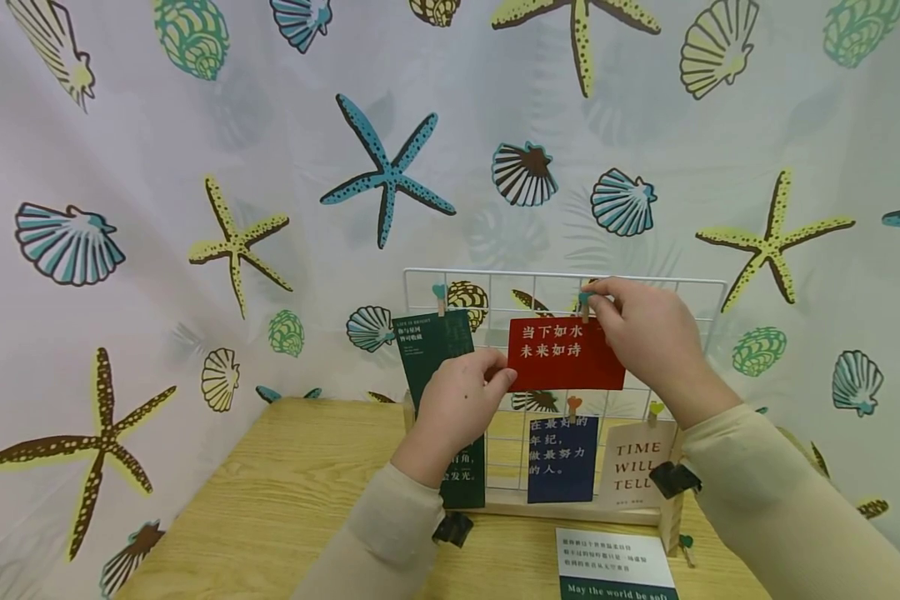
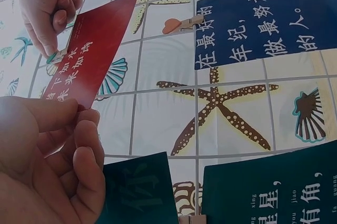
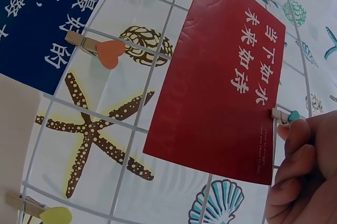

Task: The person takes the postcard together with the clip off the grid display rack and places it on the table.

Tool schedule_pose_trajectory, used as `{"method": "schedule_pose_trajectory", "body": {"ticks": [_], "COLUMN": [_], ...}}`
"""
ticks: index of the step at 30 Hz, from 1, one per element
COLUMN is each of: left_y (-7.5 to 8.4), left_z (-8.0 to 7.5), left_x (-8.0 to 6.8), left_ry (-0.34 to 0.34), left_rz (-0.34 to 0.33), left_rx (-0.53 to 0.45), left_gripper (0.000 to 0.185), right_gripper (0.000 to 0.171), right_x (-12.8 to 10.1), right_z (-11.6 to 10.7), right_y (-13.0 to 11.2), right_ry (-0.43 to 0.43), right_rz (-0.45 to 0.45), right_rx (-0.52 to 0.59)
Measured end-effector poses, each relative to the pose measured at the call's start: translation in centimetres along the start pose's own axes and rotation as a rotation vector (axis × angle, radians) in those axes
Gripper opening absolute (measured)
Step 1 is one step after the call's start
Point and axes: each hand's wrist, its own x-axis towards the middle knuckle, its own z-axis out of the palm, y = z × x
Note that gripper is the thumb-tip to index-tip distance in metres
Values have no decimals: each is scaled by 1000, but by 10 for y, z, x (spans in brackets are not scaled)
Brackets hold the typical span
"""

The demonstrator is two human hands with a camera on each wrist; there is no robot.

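Note:
A red card (image 1: 562, 367) with white lettering lies against the upper part of a white wire grid (image 1: 495, 272). My left hand (image 1: 461, 396) pinches the card's left end between thumb and fingers, as the left wrist view also shows. At the card's top edge, my right hand (image 1: 648, 333) pinches a small wooden clothespin (image 3: 279, 114) with a teal heart. In the right wrist view the clothespin's tip meets the card's edge. How firmly it clamps the card and wire cannot be told. Behind the left hand hangs a dark green card (image 1: 435, 333), partly hidden.
A blue card (image 1: 562, 475) hangs under an orange-heart clothespin (image 3: 100, 50); a cream card (image 1: 630, 467) hangs beside it. The grid stands in a wooden base (image 1: 540, 508) on the table (image 1: 270, 475). A white-and-green card (image 1: 611, 558) and a loose clothespin (image 1: 687, 550) lie in front.

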Motion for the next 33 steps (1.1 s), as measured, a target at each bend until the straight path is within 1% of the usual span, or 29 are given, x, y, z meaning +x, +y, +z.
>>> {"method": "schedule_pose_trajectory", "body": {"ticks": [12, 20, 26, 33], "left_y": [-1, -1, -1, -2], "left_z": [0, -1, -1, -2], "left_x": [0, 0, 0, 1], "left_ry": [1, 3, 1, -4], "left_rz": [6, 16, 19, 12], "left_rx": [-3, -16, -17, -26], "left_gripper": [20, 20, 19, 19], "right_gripper": [27, 25, 24, 24], "right_x": [-1, -2, -2, -2], "right_z": [1, -2, -2, 0], "right_y": [0, 0, -1, 0], "right_ry": [28, 42, 43, 45], "right_rz": [-1, -21, -14, -26], "right_rx": [-9, 7, 18, 29]}}
